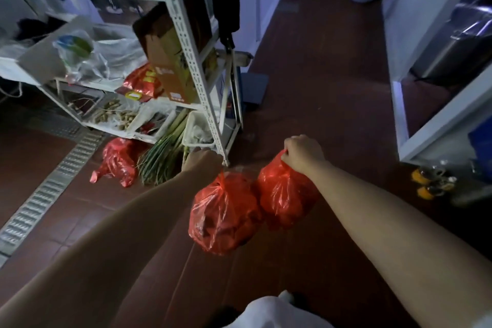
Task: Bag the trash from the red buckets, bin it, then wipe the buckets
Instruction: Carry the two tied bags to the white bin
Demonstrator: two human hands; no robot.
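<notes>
Two full red plastic trash bags hang in the air above the dark red tile floor (319,88). Left hand (202,161) holds the knotted top of the nearer bag (223,216), though I cannot tell how its fingers lie. Right hand (303,153) curls its fingers tight round the neck of the other bag (285,200). Held by their tops, they will not spill. I think they are going to the bin. Another red plastic bag (117,161) lies by the white metal shelf rack (186,34).

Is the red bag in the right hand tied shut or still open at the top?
Cannot tell. The right hand grips the bag by its gathered top, which hides any knot; the body hangs bulging and full.
</notes>
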